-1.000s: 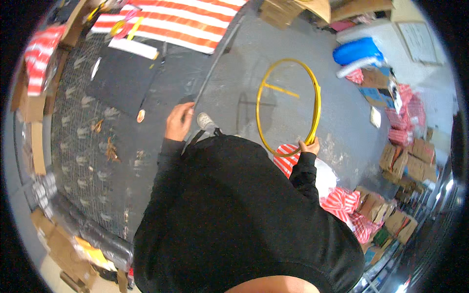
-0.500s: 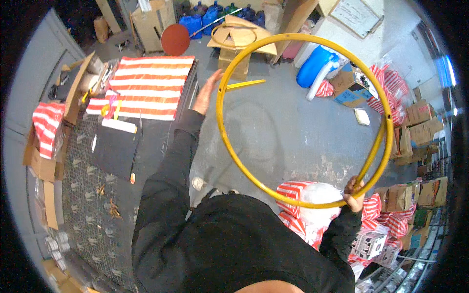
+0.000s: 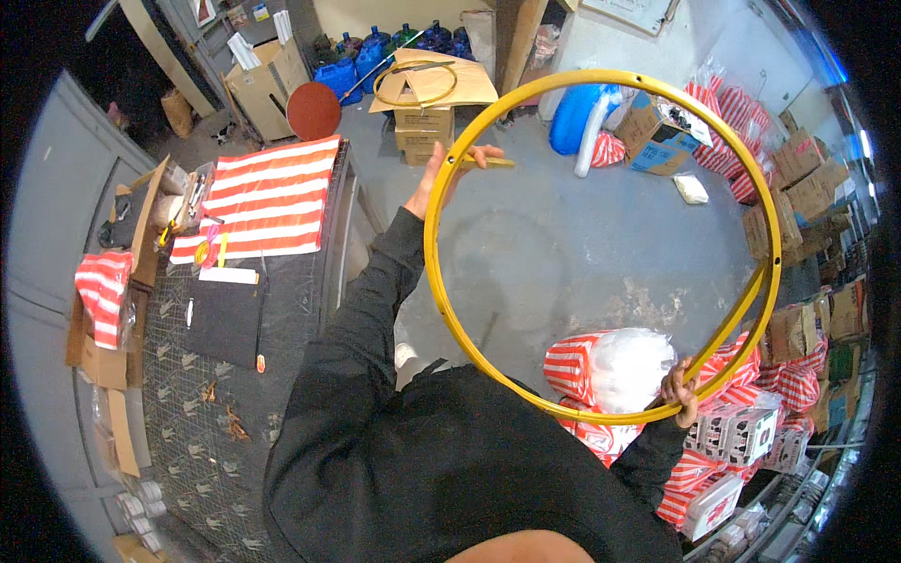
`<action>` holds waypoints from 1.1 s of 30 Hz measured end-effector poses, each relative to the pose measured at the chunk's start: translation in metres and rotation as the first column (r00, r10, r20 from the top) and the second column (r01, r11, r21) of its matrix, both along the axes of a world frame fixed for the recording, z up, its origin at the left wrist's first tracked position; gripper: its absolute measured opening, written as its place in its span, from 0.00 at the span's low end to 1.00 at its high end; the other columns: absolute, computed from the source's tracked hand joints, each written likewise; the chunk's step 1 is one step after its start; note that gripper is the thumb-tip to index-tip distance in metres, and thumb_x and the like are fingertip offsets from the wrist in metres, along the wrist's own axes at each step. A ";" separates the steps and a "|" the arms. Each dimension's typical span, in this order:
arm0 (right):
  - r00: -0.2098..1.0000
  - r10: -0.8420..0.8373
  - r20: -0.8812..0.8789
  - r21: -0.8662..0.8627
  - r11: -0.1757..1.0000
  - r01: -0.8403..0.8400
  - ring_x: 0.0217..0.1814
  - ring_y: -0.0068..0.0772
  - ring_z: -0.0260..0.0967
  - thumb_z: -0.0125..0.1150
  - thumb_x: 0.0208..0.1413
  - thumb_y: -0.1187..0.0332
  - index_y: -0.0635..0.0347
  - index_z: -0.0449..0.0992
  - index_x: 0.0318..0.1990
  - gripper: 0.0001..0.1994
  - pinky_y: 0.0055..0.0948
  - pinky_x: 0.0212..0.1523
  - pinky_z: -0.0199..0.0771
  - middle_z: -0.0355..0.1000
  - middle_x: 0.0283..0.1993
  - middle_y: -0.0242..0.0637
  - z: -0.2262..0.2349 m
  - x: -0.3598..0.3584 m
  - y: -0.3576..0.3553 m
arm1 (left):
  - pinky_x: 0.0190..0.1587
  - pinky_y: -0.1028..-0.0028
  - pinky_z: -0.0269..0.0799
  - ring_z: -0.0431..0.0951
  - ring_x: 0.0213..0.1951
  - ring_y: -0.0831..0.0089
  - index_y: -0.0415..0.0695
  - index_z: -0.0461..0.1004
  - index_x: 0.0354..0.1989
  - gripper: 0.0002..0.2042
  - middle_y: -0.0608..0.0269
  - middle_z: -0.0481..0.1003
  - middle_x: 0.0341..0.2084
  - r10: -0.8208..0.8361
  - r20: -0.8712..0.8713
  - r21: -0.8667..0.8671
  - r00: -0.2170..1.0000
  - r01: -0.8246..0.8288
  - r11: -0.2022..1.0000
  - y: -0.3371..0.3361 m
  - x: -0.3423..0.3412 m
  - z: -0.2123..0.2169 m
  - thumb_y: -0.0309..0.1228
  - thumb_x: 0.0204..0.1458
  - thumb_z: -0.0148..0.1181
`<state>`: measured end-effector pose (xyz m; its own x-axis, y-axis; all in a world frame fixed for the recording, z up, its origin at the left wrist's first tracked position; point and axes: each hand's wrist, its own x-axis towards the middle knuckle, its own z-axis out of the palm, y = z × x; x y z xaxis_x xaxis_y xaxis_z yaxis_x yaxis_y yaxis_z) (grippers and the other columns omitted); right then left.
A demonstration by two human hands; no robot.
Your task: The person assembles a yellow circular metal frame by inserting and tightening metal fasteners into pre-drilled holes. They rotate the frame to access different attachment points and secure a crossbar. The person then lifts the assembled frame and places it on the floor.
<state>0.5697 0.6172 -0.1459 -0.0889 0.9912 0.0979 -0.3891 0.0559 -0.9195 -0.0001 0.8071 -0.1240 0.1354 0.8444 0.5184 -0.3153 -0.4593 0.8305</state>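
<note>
A large yellow hoop is held up in front of me, with small dark holes along its rim. My right hand is wrapped round its lower right part, where a flat yellow bar runs up beside the rim. At the upper left, my left hand grips the hoop, its fingers passing through to the inner side. A short yellow piece sticks out inward by those fingers. The hoop partly hides the left palm.
On the left, a dark table bears red-and-white striped sheeting. Cartons with a smaller hoop on top stand ahead. Striped bags and boxes line the right side. Blue bottles stand at the back.
My left hand has gone from open beside the hoop to closed on its rim. The hoop has shifted slightly right in view. My right hand keeps its hold.
</note>
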 end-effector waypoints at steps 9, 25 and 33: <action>0.968 0.129 -0.214 0.060 0.991 -0.119 0.21 0.19 0.56 0.68 0.44 0.65 0.69 0.64 0.57 0.32 0.17 0.23 0.61 0.63 0.30 0.30 -0.023 -0.035 0.038 | 0.59 0.55 0.69 0.80 0.49 0.58 0.38 0.78 0.48 0.39 0.55 0.80 0.39 0.194 -0.034 0.140 0.980 -0.187 0.972 0.038 -0.032 -0.032 0.61 0.69 0.27; 0.998 0.062 -0.032 0.063 0.996 -0.060 0.22 0.17 0.56 0.65 0.45 0.57 0.67 0.67 0.47 0.27 0.16 0.23 0.58 0.60 0.26 0.26 0.013 -0.151 0.055 | 0.39 0.72 0.61 0.67 0.31 0.70 0.41 0.70 0.28 0.34 0.60 0.70 0.26 0.485 -0.079 0.398 0.871 -0.419 0.816 0.016 -0.132 -0.018 0.64 0.65 0.37; 0.998 -0.018 -0.067 -0.007 1.000 0.017 0.20 0.16 0.56 0.64 0.46 0.62 0.68 0.66 0.44 0.22 0.14 0.18 0.57 0.62 0.26 0.29 0.012 -0.193 0.040 | 0.35 0.72 0.58 0.62 0.26 0.73 0.45 0.58 0.22 0.40 0.67 0.58 0.20 0.438 0.105 0.133 0.893 -0.449 0.884 0.014 -0.151 -0.082 0.77 0.56 0.29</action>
